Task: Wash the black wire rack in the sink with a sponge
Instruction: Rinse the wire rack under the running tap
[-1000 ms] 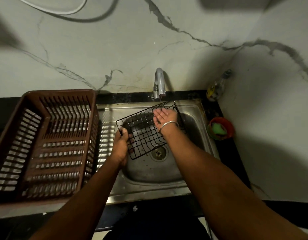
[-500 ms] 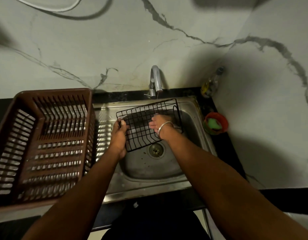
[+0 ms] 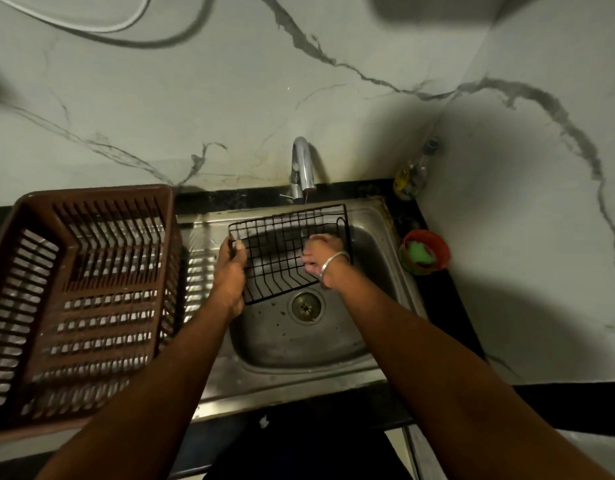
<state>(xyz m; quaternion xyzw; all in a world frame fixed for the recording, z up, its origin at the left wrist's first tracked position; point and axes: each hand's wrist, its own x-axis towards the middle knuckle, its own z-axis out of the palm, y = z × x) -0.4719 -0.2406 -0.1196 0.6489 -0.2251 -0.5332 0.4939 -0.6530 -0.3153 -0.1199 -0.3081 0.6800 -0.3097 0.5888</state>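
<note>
The black wire rack [image 3: 276,268] is held tilted over the steel sink [image 3: 299,375], with its far edge just under the faucet [image 3: 301,168]. My left hand [image 3: 231,275] grips the rack's left edge. My right hand [image 3: 321,254], with a silver bangle on the wrist, lies on the rack's right part with its fingers spread across the wires and no sponge visible in it. A green sponge [image 3: 418,252] lies in an orange bowl [image 3: 439,245] on the counter right of the sink.
A large brown plastic dish basket [image 3: 91,197] stands on the drainboard left of the sink. A small bottle [image 3: 411,174] sits in the back right corner. The drain [image 3: 306,305] shows below the rack. The marble wall rises close behind.
The rack has shifted and turned so its far edge sits level under the faucet. My right hand slid from the rack's top edge down onto the grid. My left hand kept its grip.
</note>
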